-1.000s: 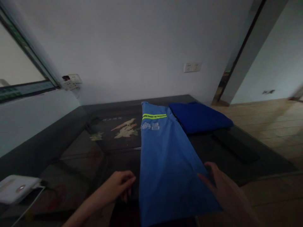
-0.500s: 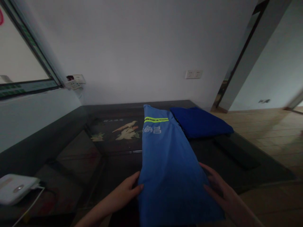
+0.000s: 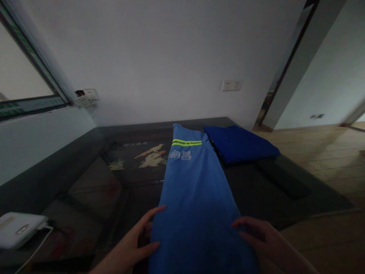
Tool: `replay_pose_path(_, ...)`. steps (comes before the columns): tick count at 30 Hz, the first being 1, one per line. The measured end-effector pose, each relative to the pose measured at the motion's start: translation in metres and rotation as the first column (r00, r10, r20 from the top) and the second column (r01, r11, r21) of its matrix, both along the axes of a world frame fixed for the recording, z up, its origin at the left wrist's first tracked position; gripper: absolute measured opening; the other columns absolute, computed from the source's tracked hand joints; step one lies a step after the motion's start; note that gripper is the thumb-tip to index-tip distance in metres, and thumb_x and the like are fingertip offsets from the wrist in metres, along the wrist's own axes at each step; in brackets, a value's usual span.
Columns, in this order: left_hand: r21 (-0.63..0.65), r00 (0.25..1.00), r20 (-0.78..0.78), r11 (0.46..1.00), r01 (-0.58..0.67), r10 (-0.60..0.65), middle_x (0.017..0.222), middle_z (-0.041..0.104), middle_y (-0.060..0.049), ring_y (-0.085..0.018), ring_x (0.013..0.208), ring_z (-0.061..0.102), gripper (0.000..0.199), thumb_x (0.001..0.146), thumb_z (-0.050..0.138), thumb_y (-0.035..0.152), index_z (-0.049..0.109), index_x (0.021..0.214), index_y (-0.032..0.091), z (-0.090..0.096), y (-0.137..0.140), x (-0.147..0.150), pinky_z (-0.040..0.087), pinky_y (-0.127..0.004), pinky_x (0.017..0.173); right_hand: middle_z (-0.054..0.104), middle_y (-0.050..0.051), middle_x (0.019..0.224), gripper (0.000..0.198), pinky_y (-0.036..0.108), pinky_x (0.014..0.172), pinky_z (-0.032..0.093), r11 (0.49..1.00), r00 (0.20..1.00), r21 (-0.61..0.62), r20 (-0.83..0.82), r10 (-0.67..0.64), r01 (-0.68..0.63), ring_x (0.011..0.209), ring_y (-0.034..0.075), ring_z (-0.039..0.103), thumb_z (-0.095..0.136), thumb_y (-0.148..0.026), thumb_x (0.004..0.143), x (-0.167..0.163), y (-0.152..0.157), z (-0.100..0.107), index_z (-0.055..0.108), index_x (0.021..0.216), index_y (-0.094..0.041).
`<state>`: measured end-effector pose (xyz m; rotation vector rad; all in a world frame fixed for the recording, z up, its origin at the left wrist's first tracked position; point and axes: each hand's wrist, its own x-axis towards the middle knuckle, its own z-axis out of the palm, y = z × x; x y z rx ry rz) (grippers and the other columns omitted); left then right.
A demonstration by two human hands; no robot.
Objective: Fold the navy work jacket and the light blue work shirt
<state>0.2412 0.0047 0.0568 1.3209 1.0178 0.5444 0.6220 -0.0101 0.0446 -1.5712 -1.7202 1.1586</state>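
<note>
A blue work garment (image 3: 196,190) lies folded into a long strip, running from the table's far side toward me. It bears a yellow-green reflective stripe and white lettering at the far end. My left hand (image 3: 137,239) is at its near left edge, thumb and index finger on top of the cloth and the other fingers curled out of sight by the edge. At the near right edge, my right hand (image 3: 265,239) grips the cloth between thumb and fingers. The nearest end of the garment runs out of view.
A darker blue folded cloth (image 3: 242,142) lies right of the garment's far end. Before it is a dark flat oblong thing (image 3: 282,179). A white device (image 3: 21,230) with a cable sits at the left of the dark glossy table (image 3: 137,133). A wall stands behind.
The near part of the garment has shifted left. My left hand has moved left and down with its edge, its fingers wider apart; my right hand has moved slightly left.
</note>
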Motion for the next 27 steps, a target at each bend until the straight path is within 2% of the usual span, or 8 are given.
replay_pose_path(2, 0.032, 0.988, -0.143, 0.998, 0.058, -0.052, 0.108, 0.064, -0.004, -0.025, 0.101, 0.058, 0.047, 0.076, 0.064, 0.052, 0.055, 0.117, 0.029, 0.006, -0.001, -0.001, 0.046, -0.037, 0.089, 0.073, 0.005, 0.09, 0.028, 0.032, 0.078, 0.054, 1.0, 1.0, -0.019, -0.004, 0.021, -0.021, 0.086, 0.023, 0.067, 0.06, -0.046, 0.077, 0.001, -0.002, 0.002, 0.074, 0.09, -0.025)
replay_pose_path(5, 0.024, 0.945, -0.306, 0.991, 0.131, -0.117, 0.104, 0.064, -0.001, -0.023, 0.098, 0.058, 0.035, 0.076, 0.063, 0.051, 0.062, 0.101, 0.028, 0.017, -0.002, -0.006, 0.047, -0.034, 0.085, 0.073, 0.005, 0.086, 0.025, 0.032, 0.074, 0.055, 0.998, 0.998, -0.029, -0.001, 0.06, -0.06, 0.081, 0.022, 0.067, 0.061, -0.046, 0.076, 0.003, -0.005, 0.005, 0.075, 0.084, -0.026)
replay_pose_path(13, 0.079, 0.795, -0.578, 0.958, 0.276, -0.181, 0.091, 0.067, 0.0, -0.018, 0.085, 0.06, 0.037, 0.082, 0.055, 0.049, 0.064, 0.116, 0.036, 0.038, 0.004, -0.035, 0.046, -0.027, 0.078, 0.066, 0.001, 0.067, 0.033, 0.022, 0.052, 0.05, 0.976, 0.986, -0.148, 0.031, 0.164, -0.158, 0.057, 0.014, 0.061, 0.054, -0.051, 0.083, 0.011, 0.002, 0.025, 0.071, 0.091, -0.024)
replay_pose_path(15, 0.166, 0.786, -0.601, 0.938, 0.305, -0.149, 0.089, 0.067, 0.0, -0.018, 0.082, 0.06, 0.036, 0.085, 0.053, 0.048, 0.065, 0.115, 0.034, 0.052, 0.018, -0.028, 0.045, -0.025, 0.074, 0.063, 0.0, 0.061, 0.039, 0.021, 0.049, 0.047, 0.985, 0.99, -0.109, 0.036, 0.137, -0.133, 0.052, 0.012, 0.058, 0.049, -0.053, 0.086, 0.013, 0.024, 0.041, 0.069, 0.091, -0.02)
replay_pose_path(17, 0.263, 0.781, -0.61, 0.896, 0.357, -0.133, 0.088, 0.068, 0.0, -0.017, 0.081, 0.061, 0.035, 0.088, 0.049, 0.045, 0.064, 0.116, 0.032, 0.065, 0.036, -0.008, 0.045, -0.024, 0.073, 0.064, 0.001, 0.067, 0.039, 0.022, 0.055, 0.049, 0.994, 0.995, 0.025, 0.02, 0.102, -0.102, 0.058, 0.013, 0.06, 0.049, -0.051, 0.087, 0.013, 0.061, 0.055, 0.066, 0.094, -0.017)
replay_pose_path(21, 0.453, 0.796, -0.554, 0.714, 0.534, -0.244, 0.104, 0.067, -0.003, -0.018, 0.095, 0.061, 0.031, 0.092, 0.044, 0.034, 0.063, 0.115, 0.024, 0.072, 0.076, 0.064, 0.045, -0.028, 0.088, 0.068, 0.007, 0.087, 0.033, 0.027, 0.066, 0.051, 0.968, 0.983, 0.252, 0.178, -0.036, -0.01, 0.073, 0.016, 0.064, 0.046, -0.034, 0.09, 0.003, 0.164, 0.064, 0.058, 0.112, -0.014)
replay_pose_path(24, 0.609, 0.765, -0.571, 0.471, 0.638, -0.299, 0.127, 0.057, -0.009, -0.022, 0.116, 0.053, 0.034, 0.091, 0.049, 0.031, 0.058, 0.121, 0.019, 0.05, 0.103, 0.125, 0.04, -0.034, 0.101, 0.066, 0.013, 0.107, 0.033, 0.031, 0.081, 0.048, 0.946, 0.778, 0.312, 0.571, -0.261, 0.088, 0.094, 0.021, 0.064, 0.046, -0.028, 0.092, -0.012, 0.235, 0.054, 0.052, 0.12, -0.012)
replay_pose_path(27, 0.661, 0.721, -0.658, 0.291, 0.692, -0.219, 0.146, 0.038, -0.014, -0.03, 0.136, 0.034, 0.049, 0.09, 0.052, 0.036, 0.047, 0.135, 0.019, 0.018, 0.122, 0.169, 0.025, -0.05, 0.111, 0.061, 0.022, 0.118, 0.038, 0.035, 0.085, 0.045, 0.957, 0.628, 0.26, 0.726, -0.28, 0.126, 0.107, 0.029, 0.06, 0.042, -0.032, 0.095, -0.026, 0.276, 0.04, 0.048, 0.122, -0.007)
